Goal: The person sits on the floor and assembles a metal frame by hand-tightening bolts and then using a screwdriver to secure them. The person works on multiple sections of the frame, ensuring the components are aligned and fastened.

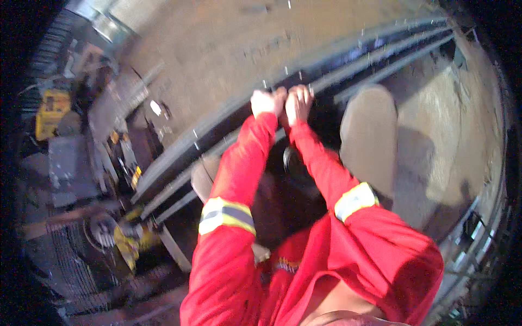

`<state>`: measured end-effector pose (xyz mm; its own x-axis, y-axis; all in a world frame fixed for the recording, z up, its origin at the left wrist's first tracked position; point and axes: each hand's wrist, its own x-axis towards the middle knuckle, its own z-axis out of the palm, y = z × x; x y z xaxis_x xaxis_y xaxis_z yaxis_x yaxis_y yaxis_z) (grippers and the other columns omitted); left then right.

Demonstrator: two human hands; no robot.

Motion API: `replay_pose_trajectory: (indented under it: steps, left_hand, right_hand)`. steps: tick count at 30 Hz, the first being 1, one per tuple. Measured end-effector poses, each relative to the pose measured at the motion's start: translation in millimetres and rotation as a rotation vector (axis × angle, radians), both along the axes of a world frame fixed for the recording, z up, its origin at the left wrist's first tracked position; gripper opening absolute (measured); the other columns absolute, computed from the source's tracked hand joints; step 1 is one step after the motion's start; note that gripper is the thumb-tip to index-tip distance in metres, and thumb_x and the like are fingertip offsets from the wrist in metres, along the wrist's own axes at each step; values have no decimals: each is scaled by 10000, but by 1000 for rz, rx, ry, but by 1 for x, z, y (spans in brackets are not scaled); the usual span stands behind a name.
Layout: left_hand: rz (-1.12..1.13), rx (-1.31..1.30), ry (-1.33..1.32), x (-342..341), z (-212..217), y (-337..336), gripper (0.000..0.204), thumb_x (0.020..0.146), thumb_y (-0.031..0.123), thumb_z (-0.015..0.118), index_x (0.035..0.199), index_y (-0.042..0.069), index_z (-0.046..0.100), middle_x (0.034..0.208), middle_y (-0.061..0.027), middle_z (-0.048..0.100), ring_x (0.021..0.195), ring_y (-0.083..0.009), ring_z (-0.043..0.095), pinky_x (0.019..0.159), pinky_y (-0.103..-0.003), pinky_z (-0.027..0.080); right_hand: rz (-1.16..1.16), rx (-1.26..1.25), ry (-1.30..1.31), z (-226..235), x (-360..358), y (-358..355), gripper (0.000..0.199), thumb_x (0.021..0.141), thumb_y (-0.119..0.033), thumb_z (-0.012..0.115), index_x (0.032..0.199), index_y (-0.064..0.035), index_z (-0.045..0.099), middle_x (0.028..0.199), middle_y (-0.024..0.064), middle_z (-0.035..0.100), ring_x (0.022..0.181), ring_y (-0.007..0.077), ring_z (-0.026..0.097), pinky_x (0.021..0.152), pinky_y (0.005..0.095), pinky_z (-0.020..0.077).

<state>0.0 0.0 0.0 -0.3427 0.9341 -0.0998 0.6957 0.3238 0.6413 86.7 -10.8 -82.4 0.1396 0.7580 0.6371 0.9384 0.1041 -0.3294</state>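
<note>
Both arms, in red sleeves with reflective bands, reach forward to a set of long dark metal bars [375, 57] that runs diagonally across the view. My left hand [267, 102] is closed in a fist at the edge of the bars. Right beside it, nearly touching, my right hand [298, 104] is closed too, its fingers bent over the same edge. Something small and dark shows between and just above the hands. Blur and the fingers hide what they grip.
Beyond the bars lies a broad brown, rusty-looking surface [217, 49]. To the left are a yellow tool or case [53, 114], a grey metal box [70, 163] and a yellow power tool [130, 244] by a round disc [103, 229]. My knee [370, 138] is right of the hands.
</note>
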Motion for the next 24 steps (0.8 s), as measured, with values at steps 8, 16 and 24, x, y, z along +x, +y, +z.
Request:
replay_pose_trajectory:
  steps: [8, 16, 24]
  left_hand:
    - [-168, -284, -63, -19, 14, 1, 610, 827, 525, 445, 1036, -14, 639, 1066, -284, 598, 1090, -387, 546, 930, -413, 416]
    - [-130, -307, -137, -2, 33, -4, 627, 812, 522, 477, 995, -56, 639, 1064, -296, 589, 1070, -376, 559, 904, -418, 434]
    - [-47, -168, -158, -8, 10, 4, 579, 758, 475, 609, 948, -72, 639, 997, -285, 615, 992, -385, 594, 837, -409, 475]
  right_hand:
    - [140, -30, 153, 16, -4, -10, 333, 736, -395, 589, 801, -77, 663, 954, 125, 599, 1110, 347, 423, 1054, 613, 113]
    - [146, -308, 48, 46, -2, -21, 299, 732, -359, 567, 763, -68, 632, 927, 140, 598, 1055, 340, 454, 1029, 614, 154]
    - [180, 17, 129, 27, 6, -8, 315, 756, -345, 550, 856, -47, 565, 935, 159, 518, 1006, 362, 454, 1007, 564, 235]
